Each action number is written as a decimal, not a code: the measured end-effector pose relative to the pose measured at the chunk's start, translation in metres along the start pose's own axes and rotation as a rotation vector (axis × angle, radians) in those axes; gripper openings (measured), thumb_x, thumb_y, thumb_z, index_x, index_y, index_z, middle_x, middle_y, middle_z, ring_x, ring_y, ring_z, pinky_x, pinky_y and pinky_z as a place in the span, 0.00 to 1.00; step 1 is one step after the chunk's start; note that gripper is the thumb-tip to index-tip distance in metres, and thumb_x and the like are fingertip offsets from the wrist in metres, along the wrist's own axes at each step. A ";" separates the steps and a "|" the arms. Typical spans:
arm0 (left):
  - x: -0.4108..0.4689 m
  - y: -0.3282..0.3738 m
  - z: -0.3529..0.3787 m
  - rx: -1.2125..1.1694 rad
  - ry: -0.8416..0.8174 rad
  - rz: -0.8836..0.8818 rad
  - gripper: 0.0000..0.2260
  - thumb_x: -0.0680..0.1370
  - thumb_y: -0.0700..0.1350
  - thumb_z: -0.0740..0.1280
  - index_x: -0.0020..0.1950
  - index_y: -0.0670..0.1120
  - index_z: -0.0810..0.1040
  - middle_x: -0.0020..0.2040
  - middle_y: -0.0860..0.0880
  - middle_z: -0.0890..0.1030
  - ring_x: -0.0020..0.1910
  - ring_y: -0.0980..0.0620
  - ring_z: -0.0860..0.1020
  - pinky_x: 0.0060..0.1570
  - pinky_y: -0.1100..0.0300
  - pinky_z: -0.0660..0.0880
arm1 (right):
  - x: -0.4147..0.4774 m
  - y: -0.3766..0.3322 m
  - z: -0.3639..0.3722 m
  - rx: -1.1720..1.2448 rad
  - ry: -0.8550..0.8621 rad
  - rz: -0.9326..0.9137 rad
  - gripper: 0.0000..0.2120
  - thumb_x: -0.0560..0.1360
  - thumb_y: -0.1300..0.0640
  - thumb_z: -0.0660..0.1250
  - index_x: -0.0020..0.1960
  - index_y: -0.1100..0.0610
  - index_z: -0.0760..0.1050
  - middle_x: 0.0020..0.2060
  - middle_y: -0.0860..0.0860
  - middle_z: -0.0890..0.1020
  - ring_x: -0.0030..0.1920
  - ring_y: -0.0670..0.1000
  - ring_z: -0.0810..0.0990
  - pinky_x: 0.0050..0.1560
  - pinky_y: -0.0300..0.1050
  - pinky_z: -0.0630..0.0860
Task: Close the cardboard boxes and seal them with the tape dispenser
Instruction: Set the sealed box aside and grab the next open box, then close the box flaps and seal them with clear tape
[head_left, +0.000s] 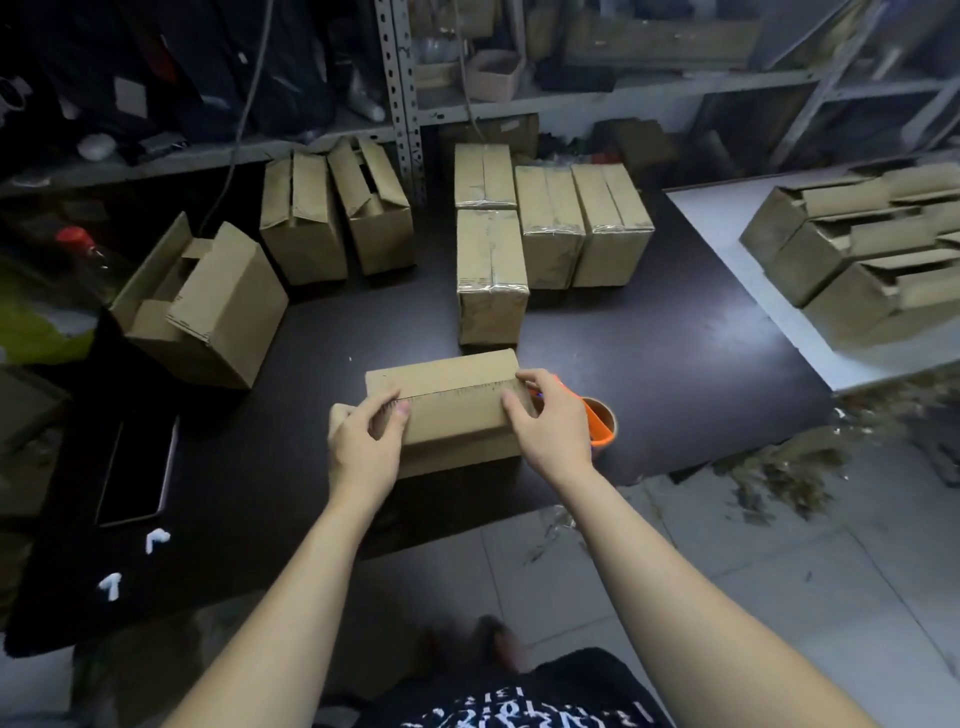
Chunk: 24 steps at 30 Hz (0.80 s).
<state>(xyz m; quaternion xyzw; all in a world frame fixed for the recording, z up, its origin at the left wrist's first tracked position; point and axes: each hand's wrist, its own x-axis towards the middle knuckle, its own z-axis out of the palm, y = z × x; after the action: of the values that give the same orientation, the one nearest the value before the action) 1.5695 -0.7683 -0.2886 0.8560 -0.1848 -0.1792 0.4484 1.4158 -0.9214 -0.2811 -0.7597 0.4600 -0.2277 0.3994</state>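
Note:
A small cardboard box (451, 410) lies near the front edge of the black table (675, 374), its top flaps folded down and meeting along a seam. My left hand (366, 447) grips the box's left end, thumb on top by the seam. My right hand (550, 426) grips the right end with fingers curled over the corner. An orange tape dispenser (600, 423) with a brown tape roll sits just right of the box, partly hidden behind my right hand.
Several taped boxes (545, 228) stand behind. Three boxes with loose flaps (208, 306) sit at the left. A stack of open boxes (857, 249) rests on a white surface to the right. A phone (137, 470) lies at front left. Shelving lines the back.

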 end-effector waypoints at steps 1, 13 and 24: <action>0.002 -0.001 -0.001 -0.004 -0.007 0.008 0.14 0.82 0.56 0.68 0.67 0.58 0.81 0.55 0.48 0.71 0.53 0.51 0.74 0.49 0.61 0.69 | 0.000 0.001 0.002 0.000 0.015 0.000 0.16 0.81 0.50 0.71 0.67 0.53 0.79 0.61 0.47 0.84 0.60 0.47 0.80 0.56 0.38 0.72; 0.016 -0.003 -0.002 -0.067 -0.038 0.011 0.15 0.80 0.52 0.72 0.67 0.53 0.83 0.58 0.48 0.70 0.56 0.53 0.74 0.56 0.61 0.70 | 0.011 0.042 0.001 -0.262 0.243 0.023 0.10 0.82 0.60 0.66 0.60 0.61 0.81 0.55 0.57 0.83 0.56 0.57 0.80 0.56 0.48 0.73; 0.012 -0.006 -0.008 -0.006 -0.080 0.053 0.16 0.82 0.57 0.68 0.70 0.59 0.80 0.55 0.51 0.70 0.52 0.59 0.74 0.43 0.74 0.67 | 0.029 0.070 0.013 -0.496 0.045 0.380 0.19 0.76 0.54 0.76 0.62 0.60 0.76 0.51 0.57 0.80 0.50 0.58 0.80 0.50 0.51 0.80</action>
<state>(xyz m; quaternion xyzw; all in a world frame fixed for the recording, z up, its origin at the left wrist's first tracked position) 1.5842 -0.7652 -0.2913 0.8415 -0.2247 -0.2020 0.4479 1.4029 -0.9600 -0.3466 -0.7291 0.6439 -0.0465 0.2273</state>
